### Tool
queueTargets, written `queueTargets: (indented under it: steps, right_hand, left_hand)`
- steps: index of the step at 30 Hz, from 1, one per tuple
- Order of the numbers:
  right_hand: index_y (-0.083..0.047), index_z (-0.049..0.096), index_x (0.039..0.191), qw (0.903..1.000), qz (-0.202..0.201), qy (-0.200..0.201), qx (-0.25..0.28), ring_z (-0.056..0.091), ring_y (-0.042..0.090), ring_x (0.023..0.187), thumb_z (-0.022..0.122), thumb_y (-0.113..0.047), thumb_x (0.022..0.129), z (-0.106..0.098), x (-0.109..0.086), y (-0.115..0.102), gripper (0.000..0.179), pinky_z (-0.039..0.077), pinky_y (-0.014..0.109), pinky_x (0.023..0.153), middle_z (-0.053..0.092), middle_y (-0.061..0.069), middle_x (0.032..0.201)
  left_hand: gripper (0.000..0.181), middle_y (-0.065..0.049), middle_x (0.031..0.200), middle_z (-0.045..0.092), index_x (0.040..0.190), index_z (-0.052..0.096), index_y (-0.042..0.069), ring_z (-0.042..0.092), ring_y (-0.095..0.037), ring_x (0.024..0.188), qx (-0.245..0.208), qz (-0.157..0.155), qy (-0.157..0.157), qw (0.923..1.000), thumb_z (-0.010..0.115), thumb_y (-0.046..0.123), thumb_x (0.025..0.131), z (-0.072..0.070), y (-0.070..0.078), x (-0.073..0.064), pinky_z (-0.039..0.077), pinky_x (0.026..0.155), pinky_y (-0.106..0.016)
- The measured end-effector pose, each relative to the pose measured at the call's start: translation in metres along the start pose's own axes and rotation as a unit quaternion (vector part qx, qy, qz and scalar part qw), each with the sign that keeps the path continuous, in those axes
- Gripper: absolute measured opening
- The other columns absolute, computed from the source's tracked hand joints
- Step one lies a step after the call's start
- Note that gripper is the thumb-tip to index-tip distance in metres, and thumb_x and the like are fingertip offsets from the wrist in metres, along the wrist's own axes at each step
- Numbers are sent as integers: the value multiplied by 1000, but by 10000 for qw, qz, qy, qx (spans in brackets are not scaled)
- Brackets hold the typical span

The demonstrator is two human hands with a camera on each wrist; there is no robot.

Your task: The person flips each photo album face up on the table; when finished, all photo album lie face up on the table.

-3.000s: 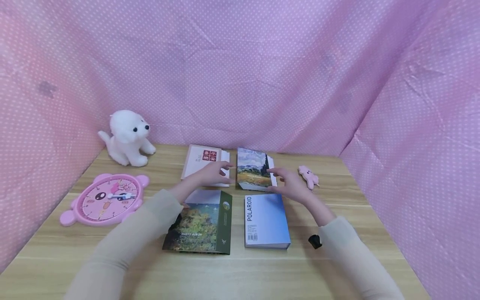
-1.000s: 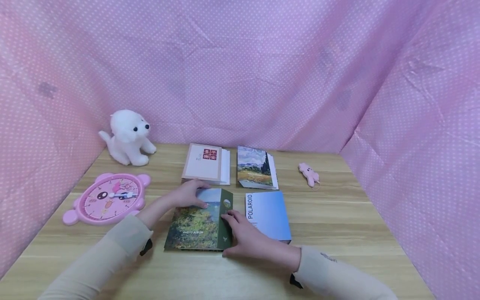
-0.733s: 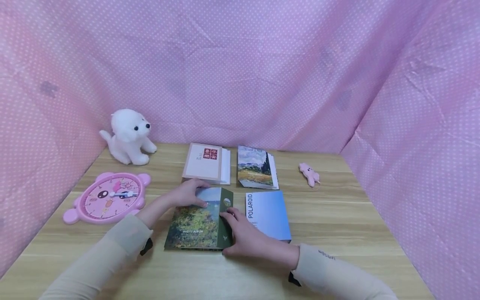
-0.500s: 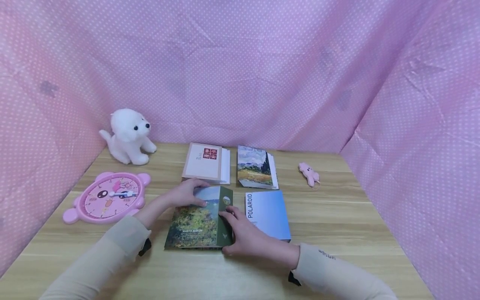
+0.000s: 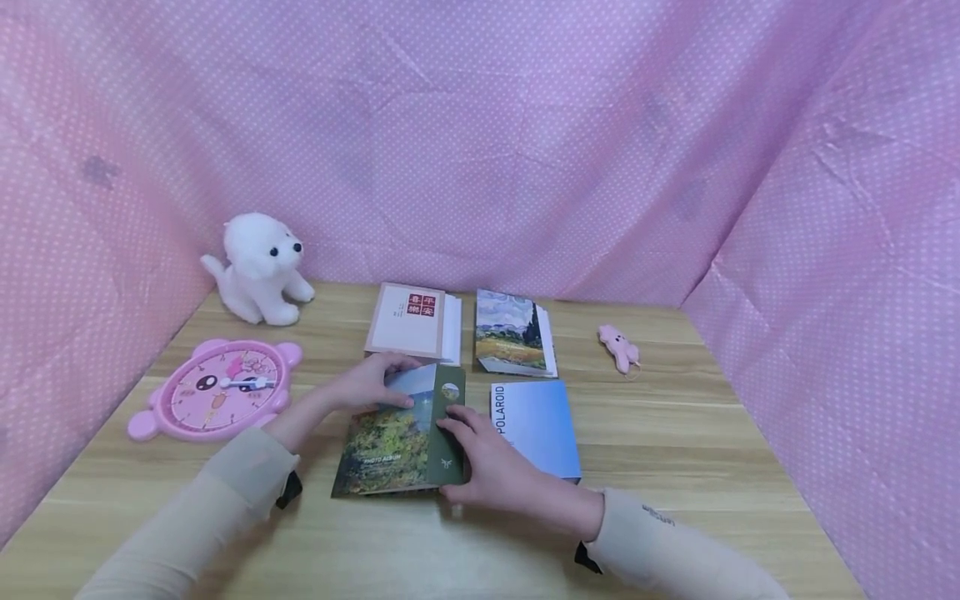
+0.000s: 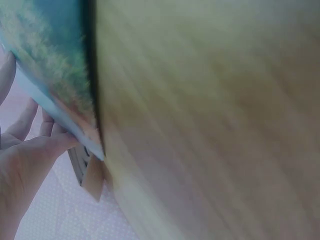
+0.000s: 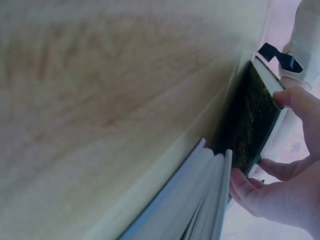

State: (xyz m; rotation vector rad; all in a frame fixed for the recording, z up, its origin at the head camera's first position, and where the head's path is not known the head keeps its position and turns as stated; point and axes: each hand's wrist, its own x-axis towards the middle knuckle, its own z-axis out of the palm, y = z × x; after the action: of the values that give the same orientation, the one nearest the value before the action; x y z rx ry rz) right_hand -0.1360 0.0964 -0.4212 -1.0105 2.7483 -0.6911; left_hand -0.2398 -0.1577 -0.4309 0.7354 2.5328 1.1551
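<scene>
Resting on the wooden table (image 5: 420,550) with its right side raised, the photo album (image 5: 386,446) is grasped from both sides. Its far left part is gripped by the left hand (image 5: 367,383), thumb over the cover; its right edge is held by the curled right hand (image 5: 495,467). The blue album (image 5: 543,425) is partly hidden behind the right hand.

From here: 2 long cream sleeves, left sleeve (image 5: 180,517) and right sleeve (image 5: 682,546). Small dark lettering (image 5: 658,515) near the right one's cuff, can't read it. 1 black angular piece (image 5: 288,490) under each wrist. Left hand (image 5: 369,385), right hand (image 5: 491,467): bare.
</scene>
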Motion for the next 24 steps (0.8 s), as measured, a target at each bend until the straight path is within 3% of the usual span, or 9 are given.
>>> queueTargets:
  steps: [12,17,24]
  right_hand:
    - [-13,46,138,9987,-285,351,-231,37,22,131,78,-41,74,-10,-5,1,77,46,35,101,34,5,148]
    - [-13,50,134,9959,-521,690,-254,40,19,127,78,-40,74,-17,-6,3,71,49,33,96,37,3,146]
    - [-13,52,132,9911,-900,913,-349,39,18,129,77,-41,74,-25,-6,5,69,46,34,100,39,2,145]
  left_hand:
    - [65,-16,129,54,132,48,1,49,-32,120,284,325,14,9991,75,30,80,0,12,7,39,106,-49]
    - [68,-16,131,53,133,48,0,48,-32,122,206,272,146,9993,77,29,79,-1,14,11,38,106,-46]
    - [72,-19,131,52,133,47,-3,49,-34,121,-79,291,231,9993,77,31,78,-3,21,11,40,105,-48]
